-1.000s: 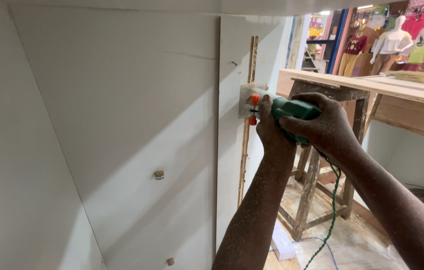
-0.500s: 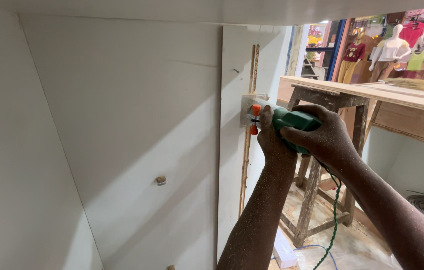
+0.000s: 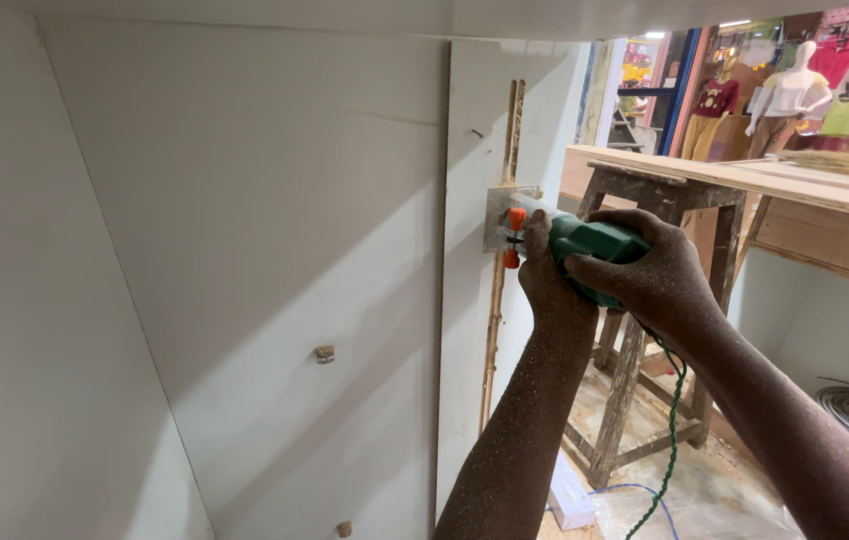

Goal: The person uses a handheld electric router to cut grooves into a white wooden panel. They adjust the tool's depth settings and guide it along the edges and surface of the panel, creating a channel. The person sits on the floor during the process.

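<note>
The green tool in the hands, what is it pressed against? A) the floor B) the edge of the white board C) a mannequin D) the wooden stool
B: both the left hand and the right hand grip the green tool, and its metal base sits against the raw edge of the white board, above the wooden stool.

Smooth white laminate on the panel (image 3: 244, 250), faintly glossy where the light falls. Its cut edge (image 3: 500, 300) shows raw, rough wood. The trimmer (image 3: 584, 245) has a green plastic body, orange plastic knobs and a dull metal base. Both hands, left (image 3: 544, 275) and right (image 3: 649, 270), are dusted with fine sawdust. The trestle (image 3: 644, 330) is bare, paint-stained wood. Two small pegs (image 3: 324, 353) look like wood, hard to tell.
</note>
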